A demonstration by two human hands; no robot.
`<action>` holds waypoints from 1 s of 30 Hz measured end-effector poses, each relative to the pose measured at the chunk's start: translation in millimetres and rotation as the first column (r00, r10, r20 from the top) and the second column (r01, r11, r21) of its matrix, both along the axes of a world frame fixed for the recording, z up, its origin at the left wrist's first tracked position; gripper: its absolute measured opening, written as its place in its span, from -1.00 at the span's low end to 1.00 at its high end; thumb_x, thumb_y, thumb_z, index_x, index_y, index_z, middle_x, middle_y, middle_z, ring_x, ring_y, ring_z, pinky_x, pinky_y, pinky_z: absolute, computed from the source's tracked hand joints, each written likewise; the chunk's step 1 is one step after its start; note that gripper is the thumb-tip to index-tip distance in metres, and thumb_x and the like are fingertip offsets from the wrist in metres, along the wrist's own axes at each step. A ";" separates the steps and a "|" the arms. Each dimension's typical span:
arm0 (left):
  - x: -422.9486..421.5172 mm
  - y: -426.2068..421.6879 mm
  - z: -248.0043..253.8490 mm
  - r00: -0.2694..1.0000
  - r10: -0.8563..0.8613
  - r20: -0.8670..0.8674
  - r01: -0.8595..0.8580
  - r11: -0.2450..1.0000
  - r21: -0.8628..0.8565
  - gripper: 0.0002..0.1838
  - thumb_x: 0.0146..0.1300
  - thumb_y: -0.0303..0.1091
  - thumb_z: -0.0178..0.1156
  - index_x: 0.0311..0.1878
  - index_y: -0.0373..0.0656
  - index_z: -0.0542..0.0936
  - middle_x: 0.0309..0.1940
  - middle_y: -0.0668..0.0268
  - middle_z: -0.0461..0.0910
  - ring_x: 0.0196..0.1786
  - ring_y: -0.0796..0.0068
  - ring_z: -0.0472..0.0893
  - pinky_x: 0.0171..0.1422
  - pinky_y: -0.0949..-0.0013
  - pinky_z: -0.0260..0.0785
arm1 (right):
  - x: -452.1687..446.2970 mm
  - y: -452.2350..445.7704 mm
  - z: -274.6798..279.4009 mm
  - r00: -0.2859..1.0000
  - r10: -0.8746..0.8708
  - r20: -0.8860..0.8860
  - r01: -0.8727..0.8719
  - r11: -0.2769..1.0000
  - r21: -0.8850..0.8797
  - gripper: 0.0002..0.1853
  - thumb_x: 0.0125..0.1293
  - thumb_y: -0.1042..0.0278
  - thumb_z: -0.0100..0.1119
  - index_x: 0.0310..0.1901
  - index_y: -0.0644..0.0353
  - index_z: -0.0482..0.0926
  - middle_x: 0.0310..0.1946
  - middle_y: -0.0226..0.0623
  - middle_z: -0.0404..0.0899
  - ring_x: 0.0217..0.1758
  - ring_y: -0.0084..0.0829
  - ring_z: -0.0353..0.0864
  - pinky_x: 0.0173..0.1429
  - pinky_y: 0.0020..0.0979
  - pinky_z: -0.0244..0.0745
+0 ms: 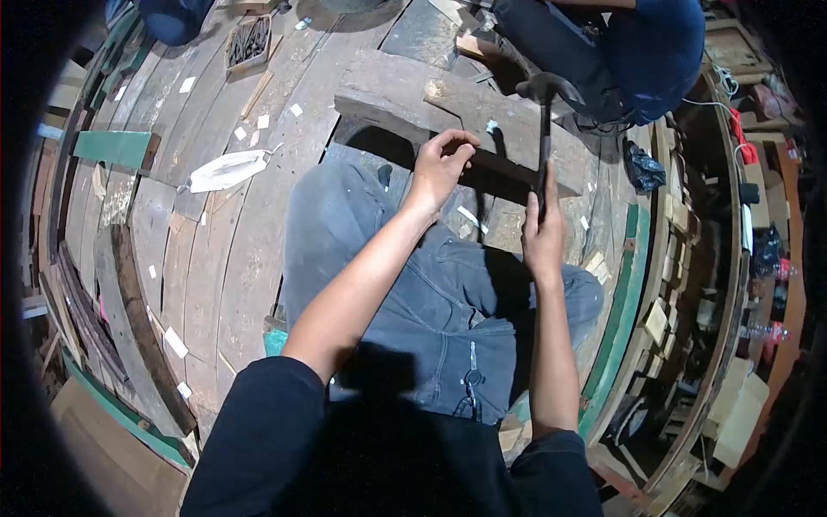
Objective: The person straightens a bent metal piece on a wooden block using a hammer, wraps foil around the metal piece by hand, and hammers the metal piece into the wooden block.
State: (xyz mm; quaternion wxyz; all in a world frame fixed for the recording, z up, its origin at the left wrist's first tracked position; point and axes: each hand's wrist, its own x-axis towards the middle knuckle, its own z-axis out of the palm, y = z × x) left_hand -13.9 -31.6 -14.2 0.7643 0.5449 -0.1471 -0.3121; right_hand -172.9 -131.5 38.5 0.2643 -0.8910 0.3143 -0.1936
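Observation:
My right hand (543, 228) grips the dark handle of a hammer (544, 142). The hammer stands nearly upright, its metal head at the top, over the right part of a thick wooden beam (388, 93). My left hand (441, 168) is at the beam's near edge, its fingers curled in a pinch; whatever they hold, if anything, is too small to make out. A small pale-blue scrap (492, 127) lies on the beam. Below both hands are my crossed legs in grey trousers (405, 284).
Another person in dark clothes (650, 60) sits just beyond the beam at the right. A box of nails (248, 43) and a white face mask (228, 171) lie on the plank floor (250, 302). A green-edged board (633, 284) runs along my right; a green block (115, 148) lies left.

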 end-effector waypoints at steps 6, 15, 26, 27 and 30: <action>-0.4 -5.4 -2.2 1.000 -0.031 -0.001 0.031 0.999 -0.019 -0.87 0.34 -0.45 0.15 -0.13 -0.21 0.64 -0.34 0.48 0.58 -0.33 0.74 0.48 -0.21 0.60 0.32 | -27.5 2.6 -49.7 0.988 0.087 -0.125 -0.086 0.996 0.018 -0.30 0.42 0.50 0.00 0.54 -0.12 0.06 -0.16 0.24 0.57 -0.11 0.17 0.62 -0.02 -0.10 0.49; 0.8 0.7 -3.7 0.997 0.017 0.069 -0.019 1.000 0.021 -0.88 0.33 -0.43 0.17 -0.16 -0.20 0.66 -0.38 0.49 0.57 -0.35 0.75 0.47 -0.25 0.59 0.31 | -20.3 -12.5 1.3 0.993 0.122 0.004 -0.122 0.991 -0.048 -0.39 0.47 0.45 -0.02 0.51 -0.07 0.14 0.12 0.22 0.52 0.13 0.14 0.58 0.11 -0.12 0.49; 0.0 -1.4 0.0 0.998 0.011 0.064 -0.013 1.000 0.021 -0.88 0.35 -0.42 0.17 -0.16 -0.20 0.66 -0.37 0.47 0.59 -0.33 0.74 0.48 -0.24 0.58 0.33 | -34.8 3.5 -49.9 0.993 0.087 -0.084 -0.075 0.987 0.140 -0.31 0.43 0.49 0.00 0.53 -0.16 0.07 0.00 0.29 0.54 0.02 0.23 0.57 0.04 -0.08 0.48; -0.1 -1.2 -2.3 0.993 0.022 0.118 -0.025 1.000 0.018 -0.88 0.35 -0.43 0.16 -0.16 -0.21 0.66 -0.36 0.46 0.59 -0.32 0.74 0.49 -0.24 0.59 0.33 | -32.8 4.2 -46.7 0.994 0.095 -0.049 -0.090 0.991 0.100 -0.32 0.43 0.48 0.00 0.53 -0.16 0.08 -0.04 0.27 0.55 0.01 0.22 0.58 0.05 -0.09 0.48; -0.3 -1.7 -2.6 0.997 0.008 0.072 -0.010 1.000 0.024 -0.87 0.34 -0.44 0.16 -0.16 -0.23 0.66 -0.35 0.45 0.60 -0.31 0.72 0.50 -0.23 0.58 0.33 | -33.1 -3.4 -34.0 0.990 0.105 -0.091 -0.094 0.988 0.120 -0.34 0.43 0.48 0.00 0.52 -0.16 0.12 -0.09 0.25 0.57 -0.02 0.18 0.60 0.05 -0.09 0.48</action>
